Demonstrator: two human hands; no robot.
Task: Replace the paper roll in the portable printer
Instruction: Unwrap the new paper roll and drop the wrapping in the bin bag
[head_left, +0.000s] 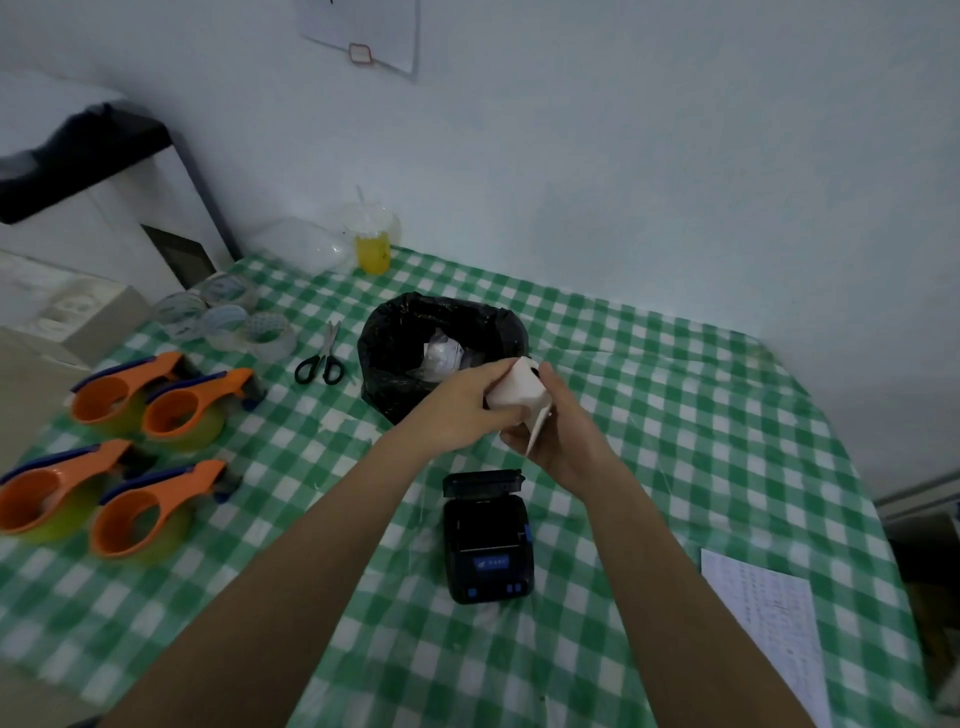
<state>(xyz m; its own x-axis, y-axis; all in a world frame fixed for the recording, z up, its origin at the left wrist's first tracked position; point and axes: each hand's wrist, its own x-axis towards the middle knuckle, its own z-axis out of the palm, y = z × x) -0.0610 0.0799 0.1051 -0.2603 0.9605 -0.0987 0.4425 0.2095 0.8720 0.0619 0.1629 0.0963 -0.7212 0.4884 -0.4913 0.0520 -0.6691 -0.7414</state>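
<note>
At centre frame, just above the printer (488, 535), we hold the paper roll (519, 389) between both hands. Our left hand (462, 410) is curled closed over the roll's left side, fingers wrapped across the front. Our right hand (561, 436) is cupped under and behind it, partly closed, with the thumb up against the roll's right end. A loose white tail of paper (537, 431) hangs down between the hands; we judge we are freeing the leading edge so it can feed out once the roll is seated.

The printer sits on the green-checked bench (675, 415), below the hands, lid swung open toward the top of the frame and the paper bay exposed. The bay looks dark and appears empty, but we cannot confirm this. Holding the roll directly over the open bay keeps the drop-in short.

A bin lined with a black bag (441, 348) stands just behind the hands, near enough to take wrapping or scraps; pale litter lies inside it, unidentifiable. Scissors (322, 358) lie left of the bin.

Hard to make out: whether the roll still carries a wrapper, which way the paper unwinds, and the fingertips of the right hand, hidden behind the roll. A printed sheet (769, 623) at lower right is unreadable and partly cut off.
</note>
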